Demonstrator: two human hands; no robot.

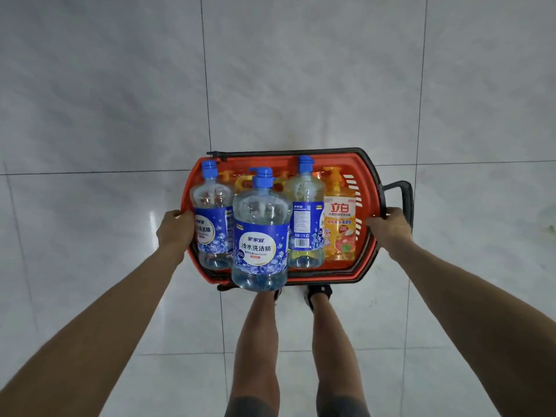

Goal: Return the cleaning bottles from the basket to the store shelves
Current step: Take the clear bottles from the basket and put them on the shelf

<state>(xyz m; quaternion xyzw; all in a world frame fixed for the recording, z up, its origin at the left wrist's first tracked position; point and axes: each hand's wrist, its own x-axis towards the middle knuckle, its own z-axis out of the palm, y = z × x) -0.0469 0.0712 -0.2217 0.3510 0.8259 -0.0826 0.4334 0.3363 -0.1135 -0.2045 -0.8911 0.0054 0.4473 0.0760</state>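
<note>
Underfoot, a pale tiled floor (pixel 301 85) fills nearly the whole view, and no shelves show anywhere.

A red basket (pixel 365 260) is held above it, in front of the person's legs, with a black handle (pixel 404 197) sticking out on its right side. All the bottles in sight are in the basket, so by my reading the returning has not begun. The load has yet to reach the shelves, and every bottle is left to place.

Three clear bottles have blue caps pointing far:
- the left bottle (pixel 210 227), against the left wall;
- the middle bottle (pixel 260 236), riding on top, its base overlapping the near rim;
- the right bottle (pixel 302 218), just beside it.

One orange bottle (pixel 340 227) sits at the right. Behind these, two yellow pumps (pixel 228 176) poke up at the far side. Their bottles are hidden, so how many there are I cannot tell.

The left hand (pixel 174 231) has its fingers curled round the left rim. The right hand (pixel 391 227) grips the right rim beside the handle. Two dark shoes (pixel 319 291) peek out under the near edge.
</note>
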